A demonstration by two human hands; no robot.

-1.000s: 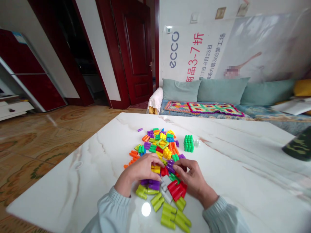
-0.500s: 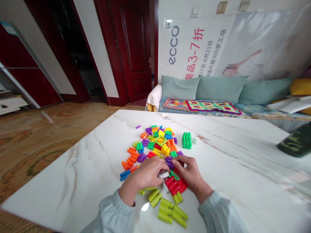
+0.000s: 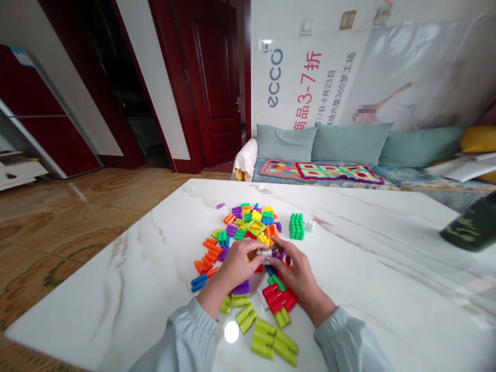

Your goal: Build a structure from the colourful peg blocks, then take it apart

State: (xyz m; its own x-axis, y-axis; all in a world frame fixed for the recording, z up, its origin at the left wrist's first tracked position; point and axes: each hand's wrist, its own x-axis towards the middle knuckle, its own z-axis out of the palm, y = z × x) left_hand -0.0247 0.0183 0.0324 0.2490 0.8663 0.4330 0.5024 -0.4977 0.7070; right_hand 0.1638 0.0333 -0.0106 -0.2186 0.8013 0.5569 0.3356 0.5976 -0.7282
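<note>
A heap of small coloured plastic blocks (image 3: 251, 227) lies on a white marble table (image 3: 368, 279). My left hand (image 3: 236, 266) and my right hand (image 3: 292, 271) meet over the near side of the heap. Both pinch a small white block (image 3: 265, 253) between their fingertips, with purple pieces (image 3: 276, 253) beside it. Under my hands lie red blocks (image 3: 279, 298), a purple block (image 3: 241, 288) and lime green blocks (image 3: 271, 343). Orange and blue pieces (image 3: 205, 258) lie left of my left hand.
A green block stack (image 3: 296, 226) with a white piece (image 3: 309, 225) stands to the right of the heap. A single purple piece (image 3: 220, 205) lies at the far side. A camouflage-patterned object (image 3: 470, 227) enters from the right edge. A sofa (image 3: 349, 155) stands behind the table.
Both hands have moved a little away from me, toward the heap. The white block that my left hand picked up now sits between the fingertips of both hands.
</note>
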